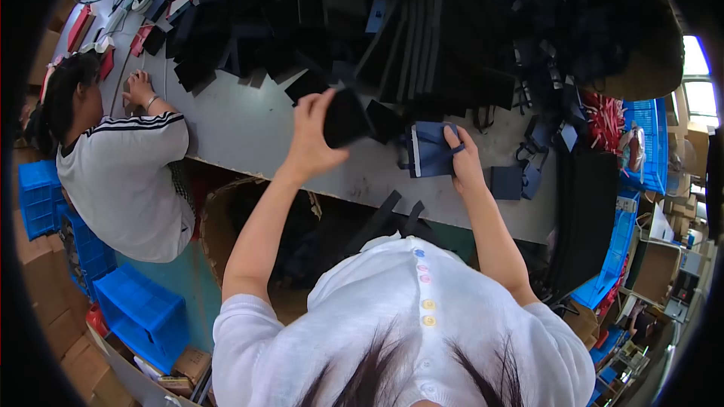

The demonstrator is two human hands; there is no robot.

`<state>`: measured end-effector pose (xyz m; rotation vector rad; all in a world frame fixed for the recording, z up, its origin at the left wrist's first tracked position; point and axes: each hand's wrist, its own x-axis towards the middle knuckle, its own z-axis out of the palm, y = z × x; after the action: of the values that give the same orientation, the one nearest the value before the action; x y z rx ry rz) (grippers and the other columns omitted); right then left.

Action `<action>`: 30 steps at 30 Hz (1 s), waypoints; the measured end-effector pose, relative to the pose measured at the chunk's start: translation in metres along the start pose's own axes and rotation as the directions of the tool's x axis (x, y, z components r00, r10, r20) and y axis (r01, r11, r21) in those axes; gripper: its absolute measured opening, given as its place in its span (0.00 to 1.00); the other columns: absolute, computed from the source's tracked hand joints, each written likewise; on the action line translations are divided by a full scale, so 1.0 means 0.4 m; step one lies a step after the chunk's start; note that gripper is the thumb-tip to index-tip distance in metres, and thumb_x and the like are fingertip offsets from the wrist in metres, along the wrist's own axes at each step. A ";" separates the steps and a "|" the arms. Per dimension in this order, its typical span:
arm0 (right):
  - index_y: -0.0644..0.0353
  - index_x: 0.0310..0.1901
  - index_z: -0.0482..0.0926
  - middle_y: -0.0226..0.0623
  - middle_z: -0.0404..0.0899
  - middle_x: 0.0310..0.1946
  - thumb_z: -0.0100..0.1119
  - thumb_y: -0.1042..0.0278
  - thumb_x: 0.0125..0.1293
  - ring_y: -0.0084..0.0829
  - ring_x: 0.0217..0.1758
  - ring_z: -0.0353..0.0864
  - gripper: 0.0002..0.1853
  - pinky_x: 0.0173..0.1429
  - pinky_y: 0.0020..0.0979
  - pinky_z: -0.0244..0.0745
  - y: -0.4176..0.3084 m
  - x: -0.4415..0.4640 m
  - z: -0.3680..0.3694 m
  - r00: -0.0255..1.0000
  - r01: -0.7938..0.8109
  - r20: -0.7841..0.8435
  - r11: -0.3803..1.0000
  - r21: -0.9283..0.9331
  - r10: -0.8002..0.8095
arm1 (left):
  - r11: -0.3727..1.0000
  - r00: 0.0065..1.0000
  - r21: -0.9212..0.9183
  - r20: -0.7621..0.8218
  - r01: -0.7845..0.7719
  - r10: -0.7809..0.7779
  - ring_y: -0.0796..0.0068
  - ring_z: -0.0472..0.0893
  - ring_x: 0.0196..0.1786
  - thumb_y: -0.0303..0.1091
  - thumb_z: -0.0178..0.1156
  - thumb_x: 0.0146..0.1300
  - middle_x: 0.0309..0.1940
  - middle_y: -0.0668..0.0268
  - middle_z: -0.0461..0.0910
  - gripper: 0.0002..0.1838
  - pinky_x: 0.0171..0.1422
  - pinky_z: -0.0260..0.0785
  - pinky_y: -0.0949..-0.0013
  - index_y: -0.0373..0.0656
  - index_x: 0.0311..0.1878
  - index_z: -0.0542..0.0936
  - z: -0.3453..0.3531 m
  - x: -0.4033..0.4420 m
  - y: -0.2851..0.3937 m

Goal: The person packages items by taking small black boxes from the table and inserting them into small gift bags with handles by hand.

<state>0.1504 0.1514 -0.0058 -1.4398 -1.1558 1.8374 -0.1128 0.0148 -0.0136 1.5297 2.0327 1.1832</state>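
My left hand point(313, 139) is raised over the table, its fingers and thumb spanning the near end of a dark black box point(348, 118). That box is slightly blurred. In my right hand point(469, 162) is a small navy blue gift bag point(433, 152), gripped by its right side, with a pale strip along its left edge and a ribbon handle. A flat black piece point(386, 122) lies on the table between the two. Right of my right hand, more small navy bags point(507, 182) rest on the tabletop.
Dark boxes and panels point(422, 38) are piled across the back of the grey table point(234, 124). At the left, a co-worker point(124, 158) sits with a hand on the table. Blue crates point(143, 313) stand on the floor. Red shredded filler point(603, 124) lies at the right.
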 end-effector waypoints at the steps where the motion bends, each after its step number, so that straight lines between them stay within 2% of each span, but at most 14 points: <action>1: 0.63 0.55 0.75 0.31 0.77 0.44 0.62 0.57 0.66 0.23 0.47 0.73 0.21 0.53 0.24 0.68 0.000 0.000 0.008 1.000 -0.011 0.006 1.000 0.002 0.011 | 0.998 0.998 -0.048 0.049 -0.038 0.040 0.48 0.63 0.60 0.31 0.69 0.33 0.58 0.52 0.62 0.50 0.66 0.60 0.54 0.44 0.68 0.63 -0.003 -0.016 0.056; 3: 0.62 0.55 0.75 0.32 0.77 0.43 0.63 0.59 0.65 0.22 0.47 0.74 0.21 0.52 0.25 0.69 -0.009 -0.006 0.030 0.993 -0.080 0.085 0.997 0.008 0.079 | 0.993 0.982 -0.069 0.160 -0.094 0.104 0.47 0.63 0.59 0.28 0.69 0.33 0.58 0.51 0.61 0.49 0.65 0.62 0.55 0.44 0.67 0.64 0.009 -0.034 0.124; 7: 0.61 0.55 0.74 0.32 0.77 0.43 0.63 0.60 0.65 0.22 0.46 0.74 0.21 0.51 0.25 0.70 -0.021 -0.021 0.036 0.977 -0.111 0.190 0.993 0.041 0.101 | 1.000 0.965 0.008 0.262 -0.013 0.010 0.46 0.61 0.60 0.27 0.69 0.34 0.59 0.51 0.60 0.49 0.65 0.64 0.54 0.43 0.68 0.63 0.046 -0.058 0.133; 16: 0.59 0.55 0.69 0.36 0.74 0.45 0.60 0.62 0.67 0.25 0.46 0.73 0.19 0.50 0.26 0.72 0.025 -0.040 -0.027 0.965 0.054 0.259 0.995 -0.079 -0.032 | 0.998 0.886 -0.004 0.462 0.061 -0.052 0.48 0.57 0.66 0.28 0.69 0.35 0.64 0.51 0.56 0.53 0.68 0.61 0.54 0.43 0.71 0.58 0.084 -0.077 0.197; 18: 0.59 0.56 0.67 0.38 0.73 0.46 0.56 0.61 0.69 0.29 0.48 0.72 0.19 0.53 0.28 0.70 0.054 -0.079 -0.018 0.964 0.065 0.263 0.996 -0.057 -0.048 | 0.849 0.978 -0.527 0.188 0.027 0.086 0.51 0.51 0.73 0.31 0.69 0.39 0.71 0.50 0.48 0.53 0.71 0.56 0.56 0.45 0.73 0.57 0.116 -0.087 0.188; 19: 0.57 0.57 0.66 0.38 0.72 0.47 0.52 0.58 0.71 0.28 0.50 0.71 0.18 0.55 0.28 0.69 0.081 -0.113 0.011 0.952 0.259 0.251 0.894 -0.366 -0.174 | 0.696 0.977 -0.696 0.209 0.178 -0.041 0.55 0.51 0.75 0.33 0.66 0.48 0.74 0.51 0.46 0.46 0.72 0.54 0.57 0.45 0.73 0.58 0.153 -0.104 0.211; 20: 0.57 0.58 0.65 0.39 0.70 0.48 0.52 0.60 0.71 0.29 0.52 0.69 0.18 0.57 0.30 0.67 0.129 -0.143 0.050 0.966 0.237 0.159 0.942 -0.239 -0.203 | 0.820 0.988 -0.558 0.143 0.126 -0.055 0.54 0.55 0.73 0.32 0.64 0.51 0.72 0.51 0.52 0.40 0.72 0.55 0.58 0.44 0.70 0.63 0.181 -0.105 0.228; 21: 0.56 0.59 0.64 0.40 0.68 0.51 0.56 0.62 0.68 0.31 0.54 0.68 0.21 0.58 0.31 0.67 0.140 -0.150 0.053 0.952 0.213 0.237 0.976 -0.050 -0.196 | 0.916 0.996 -0.393 0.073 0.079 -0.054 0.53 0.60 0.71 0.31 0.62 0.55 0.70 0.52 0.57 0.34 0.71 0.56 0.59 0.43 0.67 0.68 0.196 -0.107 0.239; 22: 0.55 0.62 0.62 0.38 0.67 0.52 0.63 0.64 0.63 0.31 0.55 0.68 0.29 0.59 0.29 0.66 0.092 -0.171 0.040 0.908 0.295 0.358 0.939 -0.175 -0.218 | 0.931 0.990 -0.352 0.125 0.098 -0.057 0.53 0.63 0.69 0.29 0.61 0.56 0.67 0.53 0.61 0.29 0.71 0.57 0.59 0.43 0.64 0.71 0.186 -0.112 0.232; 23: 0.57 0.67 0.59 0.40 0.67 0.56 0.70 0.62 0.55 0.35 0.60 0.67 0.40 0.64 0.34 0.64 0.070 -0.174 -0.009 0.783 0.222 0.621 0.949 -0.223 -0.037 | 0.946 0.984 -0.304 0.168 0.115 -0.065 0.53 0.66 0.67 0.28 0.59 0.58 0.65 0.54 0.65 0.24 0.70 0.58 0.60 0.42 0.60 0.75 0.154 -0.131 0.210; 25: 0.58 0.70 0.55 0.46 0.65 0.62 0.71 0.59 0.50 0.43 0.67 0.63 0.47 0.69 0.42 0.60 0.064 -0.141 -0.134 0.761 0.637 0.590 0.488 -0.597 -0.271 | 0.952 0.902 -0.231 0.423 0.198 -0.085 0.52 0.67 0.65 0.31 0.61 0.57 0.65 0.54 0.67 0.21 0.70 0.59 0.57 0.42 0.56 0.78 0.040 -0.179 0.140; 26: 0.58 0.71 0.54 0.50 0.60 0.67 0.73 0.57 0.47 0.49 0.71 0.57 0.51 0.72 0.46 0.55 0.075 -0.098 -0.220 0.890 0.409 0.319 0.260 -0.875 -0.324 | 0.981 0.858 -0.029 0.491 0.193 -0.154 0.51 0.67 0.65 0.33 0.63 0.57 0.64 0.54 0.67 0.22 0.70 0.59 0.56 0.42 0.56 0.78 -0.030 -0.217 0.105; 28: 0.51 0.73 0.49 0.52 0.54 0.69 0.75 0.52 0.45 0.56 0.71 0.55 0.56 0.71 0.54 0.52 0.080 -0.037 -0.376 0.950 -0.111 -0.098 -0.026 -0.994 -0.296 | 0.922 0.831 0.341 0.448 0.182 -0.330 0.50 0.67 0.64 0.37 0.66 0.55 0.64 0.53 0.68 0.25 0.69 0.59 0.53 0.41 0.57 0.77 -0.117 -0.290 0.087; 30: 0.44 0.73 0.48 0.55 0.53 0.69 0.76 0.47 0.41 0.58 0.70 0.54 0.59 0.70 0.58 0.49 0.160 0.017 -0.496 0.949 -0.201 -0.112 -0.290 -0.936 -0.295 | 0.831 0.868 0.498 0.267 0.249 -0.420 0.49 0.66 0.64 0.41 0.67 0.55 0.62 0.52 0.70 0.28 0.69 0.59 0.53 0.39 0.58 0.75 -0.133 -0.307 0.090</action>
<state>0.3434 0.1848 -0.0775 -2.1634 -2.7537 -0.1598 -0.0816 -0.1159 0.0205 1.3496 2.2736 0.2633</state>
